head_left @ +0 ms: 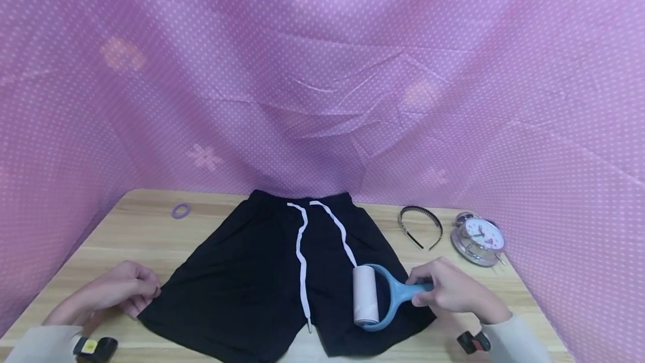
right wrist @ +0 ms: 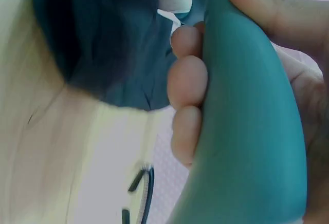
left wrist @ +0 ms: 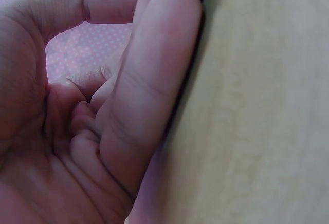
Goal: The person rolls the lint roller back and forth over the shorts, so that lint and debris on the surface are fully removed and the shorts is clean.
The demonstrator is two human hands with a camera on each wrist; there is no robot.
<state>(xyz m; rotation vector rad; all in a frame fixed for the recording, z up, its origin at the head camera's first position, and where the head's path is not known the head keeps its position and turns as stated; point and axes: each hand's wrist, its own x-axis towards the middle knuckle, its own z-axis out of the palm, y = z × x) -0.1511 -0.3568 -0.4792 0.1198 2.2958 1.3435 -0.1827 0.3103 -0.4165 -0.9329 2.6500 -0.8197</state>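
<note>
Black shorts [head_left: 242, 273] with two white drawstrings [head_left: 302, 251] lie spread on the wooden table, waistband toward the back. My left hand [head_left: 123, 289] pinches the outer corner of the left leg hem between thumb and fingers; in the left wrist view that hand [left wrist: 103, 95] hides most of the cloth. A lint roller [head_left: 365, 296] with a white roll and blue handle rests on the right leg of the shorts. My right hand [head_left: 448, 290] grips its handle, and the right wrist view shows fingers [right wrist: 187, 82] curled round the handle [right wrist: 247, 116].
A black headband [head_left: 420, 209] lies on the table [head_left: 211, 214] to the right of the shorts, near a silver alarm clock [head_left: 481, 235]. At the back left is a purple ring [head_left: 180, 210]. Pink dotted cloth [head_left: 322, 99] hangs behind and around the table.
</note>
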